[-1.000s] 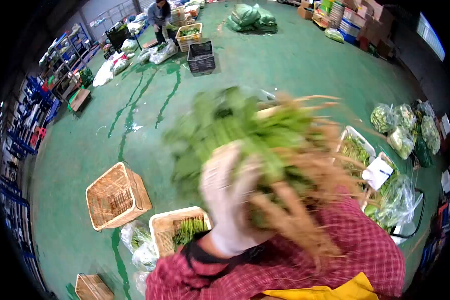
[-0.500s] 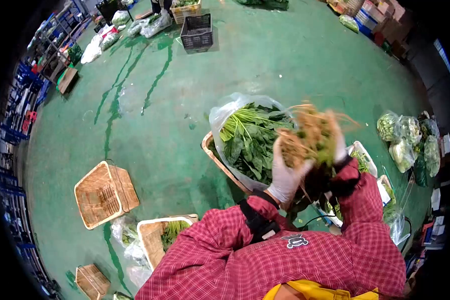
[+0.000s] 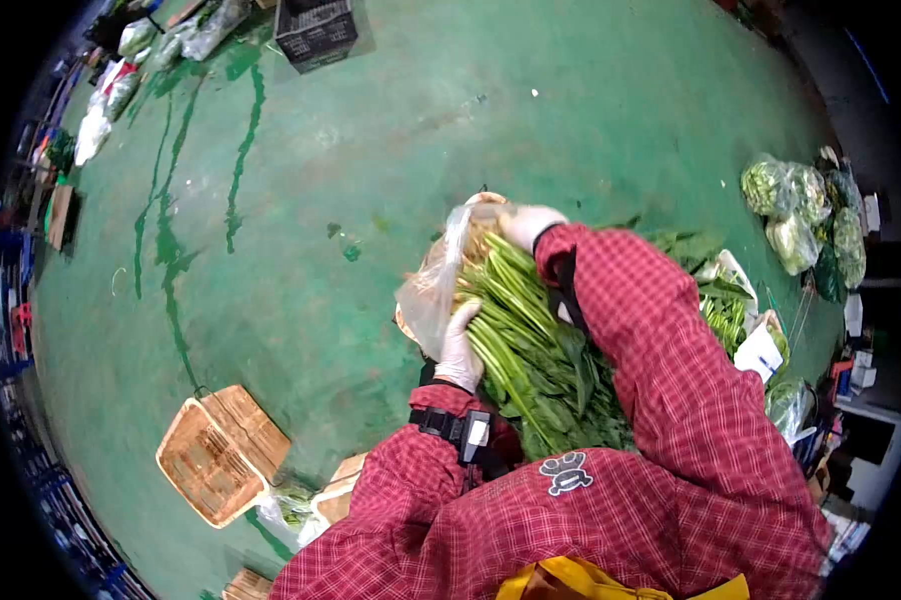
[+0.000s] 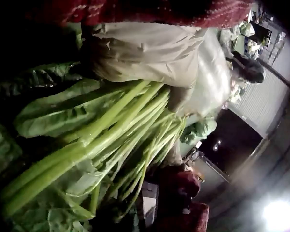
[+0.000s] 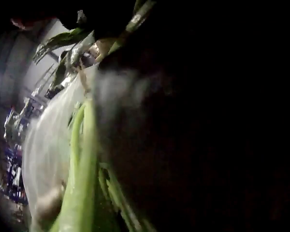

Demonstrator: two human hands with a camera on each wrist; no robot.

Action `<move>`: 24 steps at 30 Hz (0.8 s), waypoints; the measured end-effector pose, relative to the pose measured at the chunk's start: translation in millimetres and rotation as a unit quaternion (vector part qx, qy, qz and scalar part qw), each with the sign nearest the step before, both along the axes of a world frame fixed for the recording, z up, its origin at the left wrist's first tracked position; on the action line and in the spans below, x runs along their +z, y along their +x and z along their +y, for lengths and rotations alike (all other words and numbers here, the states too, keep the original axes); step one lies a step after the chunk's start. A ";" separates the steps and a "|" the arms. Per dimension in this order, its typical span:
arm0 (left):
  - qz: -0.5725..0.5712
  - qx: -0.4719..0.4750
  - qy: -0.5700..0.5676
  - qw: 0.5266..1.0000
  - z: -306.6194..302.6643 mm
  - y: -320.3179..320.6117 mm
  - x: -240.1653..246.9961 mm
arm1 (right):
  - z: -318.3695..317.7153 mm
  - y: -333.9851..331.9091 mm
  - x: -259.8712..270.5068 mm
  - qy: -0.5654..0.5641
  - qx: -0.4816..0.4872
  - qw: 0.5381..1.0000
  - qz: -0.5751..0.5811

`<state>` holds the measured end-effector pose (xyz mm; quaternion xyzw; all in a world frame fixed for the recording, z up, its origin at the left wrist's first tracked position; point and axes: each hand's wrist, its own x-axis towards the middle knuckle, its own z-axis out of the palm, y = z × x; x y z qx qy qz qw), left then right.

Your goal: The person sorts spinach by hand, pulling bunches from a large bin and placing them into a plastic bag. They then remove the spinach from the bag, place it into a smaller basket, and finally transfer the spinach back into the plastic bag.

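Observation:
A large bunch of leafy greens [image 3: 561,370] with long pale-green stems lies against the plaid shirt front, leaves toward the body. Its brown root ends [image 3: 484,232] are inside the mouth of a clear plastic bag [image 3: 436,290]. My left hand [image 3: 459,350], in a white glove, grips the stems beside the bag's near rim. In the left wrist view the glove [image 4: 145,53] lies over several stems [image 4: 111,121]. At the root end, my gloved right hand [image 3: 531,225] reaches to the bag's far rim, its fingers hidden. The right wrist view is mostly dark, with stems [image 5: 82,169] beside the bag.
An orange-brown plastic basket [image 3: 221,455] stands on the green floor at left. To the right are a container of greens with a white paper [image 3: 759,352] and several bagged vegetables [image 3: 796,215]. A black crate [image 3: 316,35] is at the far end.
The root ends, held above the right side of the bag, are now at its mouth, with leaves toward the body. My right hand has moved forward and left; the head view has tilted down.

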<state>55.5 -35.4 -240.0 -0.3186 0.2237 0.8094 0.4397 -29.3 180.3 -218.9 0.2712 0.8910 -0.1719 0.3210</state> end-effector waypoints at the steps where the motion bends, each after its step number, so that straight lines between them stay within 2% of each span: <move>1: 0.011 -0.001 -0.021 1.000 -12.6 -12.6 -23.7 | 1.2 -20.8 0.0 0.001 -0.010 1.000 0.002; 2: 0.042 0.000 -0.093 0.995 -20.2 -2.8 -55.2 | 0.5 -20.0 8.8 0.002 -0.051 0.998 -0.021; 3: 0.070 -0.002 -0.163 0.984 -26.6 4.9 -94.3 | 3.9 -16.5 -13.1 -0.013 -0.070 0.997 0.018; 5: 0.083 0.000 -0.213 0.974 -26.6 21.6 -161.5 | 23.6 5.5 -71.3 -0.032 -0.110 0.989 0.089; 6: 0.116 -0.004 -0.245 0.963 -20.0 17.3 -151.7 | 30.7 17.1 -83.2 -0.070 -0.109 0.984 0.121; 9: 0.134 -0.102 -0.299 0.939 -25.3 6.3 -139.8 | 43.5 33.4 -48.9 -0.117 -0.049 0.988 0.093; 10: 0.130 -0.150 -0.308 0.930 -24.0 -6.4 -129.3 | 47.8 37.8 -44.5 -0.095 0.015 0.990 0.099; 11: 0.238 -0.122 -0.367 0.891 -20.5 -13.4 -114.9 | 48.5 45.6 -37.6 -0.099 0.019 0.995 0.020; 13: 0.431 -0.253 -0.399 0.769 -22.4 -61.8 -87.9 | 16.0 53.5 -1.5 0.001 0.042 0.998 -0.039; 15: 0.589 -0.191 -0.480 0.621 3.0 -104.5 -42.3 | -8.9 60.9 15.2 0.018 0.025 0.998 -0.052; 17: 0.710 -0.200 -0.442 0.511 29.6 -131.8 -34.0 | -38.0 76.0 15.3 0.078 0.024 0.996 -0.027; 19: 0.726 -0.202 -0.337 0.565 50.9 -138.3 -10.7 | -62.0 86.0 10.7 0.116 0.026 0.993 -0.019; 21: 0.598 -0.201 -0.165 0.758 74.0 -132.7 41.2 | -68.7 97.3 0.6 0.140 -0.001 0.989 0.053; 23: 0.721 -0.286 -0.176 0.606 60.9 -129.2 77.1 | -48.0 98.3 -9.9 0.113 0.017 0.993 -0.005; 24: 0.717 -0.320 -0.153 0.600 48.4 -125.8 86.7 | -35.7 99.8 -19.0 0.097 0.004 0.995 0.012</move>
